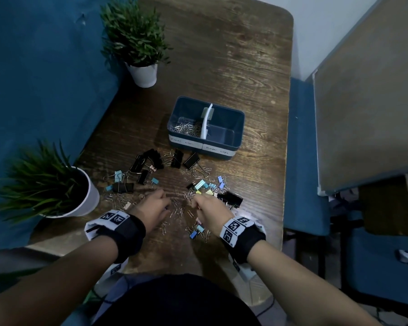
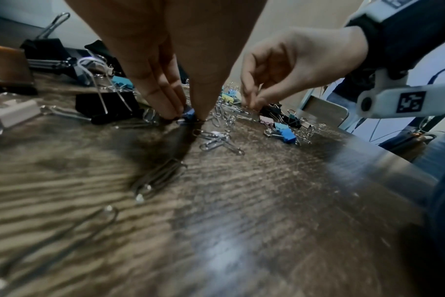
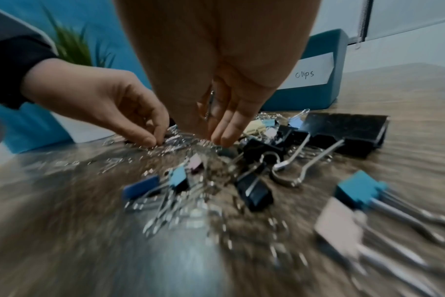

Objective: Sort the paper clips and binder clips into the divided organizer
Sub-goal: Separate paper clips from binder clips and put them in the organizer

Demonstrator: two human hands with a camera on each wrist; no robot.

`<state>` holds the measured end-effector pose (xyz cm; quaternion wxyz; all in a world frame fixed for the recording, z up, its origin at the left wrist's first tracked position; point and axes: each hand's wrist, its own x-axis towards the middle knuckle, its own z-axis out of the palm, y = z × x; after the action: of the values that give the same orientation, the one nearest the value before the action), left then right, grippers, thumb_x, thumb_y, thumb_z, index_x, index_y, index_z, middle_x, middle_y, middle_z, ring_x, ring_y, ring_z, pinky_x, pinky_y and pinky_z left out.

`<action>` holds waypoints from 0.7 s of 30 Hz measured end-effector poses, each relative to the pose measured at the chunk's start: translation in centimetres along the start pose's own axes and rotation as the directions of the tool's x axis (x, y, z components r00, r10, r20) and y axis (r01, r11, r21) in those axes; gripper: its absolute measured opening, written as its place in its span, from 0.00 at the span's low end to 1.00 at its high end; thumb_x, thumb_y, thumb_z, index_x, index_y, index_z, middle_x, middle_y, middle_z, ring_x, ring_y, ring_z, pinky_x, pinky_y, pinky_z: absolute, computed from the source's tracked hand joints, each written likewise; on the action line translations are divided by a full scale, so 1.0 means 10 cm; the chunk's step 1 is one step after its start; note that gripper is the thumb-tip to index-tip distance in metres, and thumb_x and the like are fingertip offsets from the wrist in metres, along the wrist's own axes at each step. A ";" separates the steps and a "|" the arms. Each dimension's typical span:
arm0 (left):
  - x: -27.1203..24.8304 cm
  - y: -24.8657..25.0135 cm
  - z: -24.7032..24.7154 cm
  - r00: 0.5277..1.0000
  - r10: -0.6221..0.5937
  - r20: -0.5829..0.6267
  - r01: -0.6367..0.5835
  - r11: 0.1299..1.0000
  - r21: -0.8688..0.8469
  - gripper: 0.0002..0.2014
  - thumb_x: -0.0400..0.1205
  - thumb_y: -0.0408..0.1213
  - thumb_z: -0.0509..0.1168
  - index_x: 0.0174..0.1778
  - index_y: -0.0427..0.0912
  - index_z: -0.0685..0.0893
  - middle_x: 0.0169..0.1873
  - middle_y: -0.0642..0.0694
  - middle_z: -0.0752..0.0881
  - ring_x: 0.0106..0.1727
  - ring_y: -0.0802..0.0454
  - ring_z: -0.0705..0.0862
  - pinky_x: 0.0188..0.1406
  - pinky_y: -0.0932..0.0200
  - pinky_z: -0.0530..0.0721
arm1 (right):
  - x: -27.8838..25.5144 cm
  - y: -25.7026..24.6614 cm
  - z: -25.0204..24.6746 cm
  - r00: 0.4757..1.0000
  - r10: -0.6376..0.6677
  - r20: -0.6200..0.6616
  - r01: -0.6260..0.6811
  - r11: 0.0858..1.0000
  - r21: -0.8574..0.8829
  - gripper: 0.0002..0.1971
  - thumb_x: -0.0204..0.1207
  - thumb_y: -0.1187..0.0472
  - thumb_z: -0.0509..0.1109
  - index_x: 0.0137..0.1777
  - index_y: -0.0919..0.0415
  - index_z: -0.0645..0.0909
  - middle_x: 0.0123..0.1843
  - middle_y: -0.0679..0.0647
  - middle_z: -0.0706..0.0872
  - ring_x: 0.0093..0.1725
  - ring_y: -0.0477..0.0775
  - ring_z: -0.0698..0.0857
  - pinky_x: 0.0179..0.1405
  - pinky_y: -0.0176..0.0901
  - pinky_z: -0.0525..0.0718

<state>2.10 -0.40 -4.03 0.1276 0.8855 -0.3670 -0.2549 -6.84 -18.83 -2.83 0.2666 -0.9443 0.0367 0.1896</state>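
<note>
Left grip (image 2: pixel 183 112): fingertips are coming together on a small blue binder clip (image 2: pixel 189 116) lying on the brown wood-grain desk (image 1: pixel 233 67); pinching it, as far as the left wrist view shows.

Right grip (image 3: pixel 216 138): fingers are pointing down into a tangle of silver wire paper clips (image 3: pixel 181 140), with at least one clip tucked against the fingers; whether it is held firmly cannot be told.

Pile: black and pastel binder clips (image 1: pixel 230 197) and paper clips are lying mixed around both hands.

Destination: the dark blue divided plastic organizer (image 1: pixel 239 128) is standing straight ahead of both grips, beyond the pile. Its left compartment is holding paper clips; the right one, labelled for binder clips, is showing none. Judgement: the left hand's clip is needing to cross to the right compartment, which the right hand is nearer.
</note>
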 end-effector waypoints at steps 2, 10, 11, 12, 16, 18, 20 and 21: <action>0.05 0.00 -0.01 1.000 -0.009 0.002 0.009 1.000 -0.013 0.09 0.82 0.34 0.62 0.56 0.41 0.83 0.51 0.49 0.76 0.49 0.55 0.75 0.48 0.69 0.70 | 0.06 -0.02 -0.05 0.998 0.028 -0.050 -0.028 1.000 0.006 0.11 0.78 0.71 0.60 0.56 0.57 0.74 0.52 0.52 0.81 0.48 0.51 0.78 0.48 0.44 0.80; 0.15 -0.06 -0.12 0.991 -0.092 -0.093 0.086 0.995 -0.059 0.11 0.80 0.25 0.59 0.56 0.37 0.81 0.55 0.47 0.79 0.56 0.51 0.77 0.57 0.61 0.76 | 0.24 0.02 -0.25 0.981 0.050 -0.186 -0.060 0.997 -0.048 0.12 0.80 0.63 0.62 0.62 0.58 0.76 0.57 0.54 0.84 0.54 0.55 0.82 0.47 0.47 0.81; 0.15 -0.09 -0.14 0.989 -0.075 -0.130 0.070 0.997 -0.045 0.12 0.80 0.27 0.60 0.58 0.37 0.81 0.56 0.47 0.79 0.57 0.51 0.76 0.59 0.57 0.77 | 0.24 0.01 -0.24 0.983 0.023 -0.183 -0.034 0.998 -0.055 0.13 0.80 0.64 0.62 0.64 0.58 0.76 0.59 0.55 0.84 0.57 0.55 0.81 0.50 0.47 0.81; 0.14 -0.10 -0.15 0.987 -0.048 -0.155 0.043 0.998 -0.036 0.12 0.80 0.28 0.61 0.59 0.38 0.81 0.56 0.47 0.79 0.58 0.50 0.76 0.59 0.56 0.78 | 0.24 0.00 -0.22 0.986 -0.012 -0.164 0.002 0.998 -0.064 0.14 0.80 0.64 0.63 0.65 0.58 0.76 0.60 0.55 0.84 0.59 0.55 0.81 0.53 0.47 0.81; -0.07 -0.12 -0.17 0.988 0.001 -0.156 -0.021 0.991 -0.133 0.09 0.81 0.33 0.64 0.56 0.41 0.83 0.51 0.49 0.79 0.51 0.53 0.79 0.54 0.54 0.82 | 0.24 -0.08 -0.07 0.996 -0.089 -0.022 0.087 0.993 -0.073 0.17 0.81 0.61 0.64 0.69 0.57 0.73 0.62 0.55 0.83 0.62 0.56 0.81 0.59 0.49 0.82; -0.25 -0.20 -0.11 0.991 -0.012 -0.131 -0.009 0.988 -0.155 0.09 0.79 0.35 0.67 0.54 0.41 0.84 0.51 0.49 0.80 0.50 0.52 0.81 0.53 0.54 0.83 | 0.24 -0.10 -0.01 0.997 -0.076 -0.019 0.075 0.997 -0.029 0.21 0.80 0.59 0.67 0.72 0.57 0.71 0.66 0.54 0.81 0.66 0.54 0.78 0.65 0.48 0.79; -0.41 -0.31 -0.02 0.995 -0.050 -0.089 0.035 0.987 -0.159 0.13 0.76 0.37 0.71 0.56 0.41 0.84 0.53 0.47 0.80 0.52 0.50 0.82 0.53 0.55 0.83 | 0.22 -0.10 0.04 0.996 -0.084 -0.034 0.083 0.996 -0.030 0.26 0.79 0.57 0.69 0.75 0.58 0.69 0.71 0.53 0.77 0.71 0.53 0.73 0.72 0.46 0.73; -0.48 -0.36 0.04 0.996 -0.075 -0.056 0.066 0.986 -0.153 0.16 0.74 0.39 0.73 0.57 0.41 0.83 0.57 0.47 0.80 0.55 0.49 0.82 0.54 0.56 0.83 | 0.22 -0.09 0.07 0.996 -0.087 -0.037 0.085 0.995 -0.056 0.27 0.78 0.56 0.70 0.76 0.59 0.68 0.72 0.53 0.76 0.72 0.53 0.72 0.74 0.46 0.71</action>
<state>1.10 5.47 -4.11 0.1965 0.8932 -0.3108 -0.2587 -4.87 -17.60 -3.72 0.2481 -0.9554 -0.0037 0.1604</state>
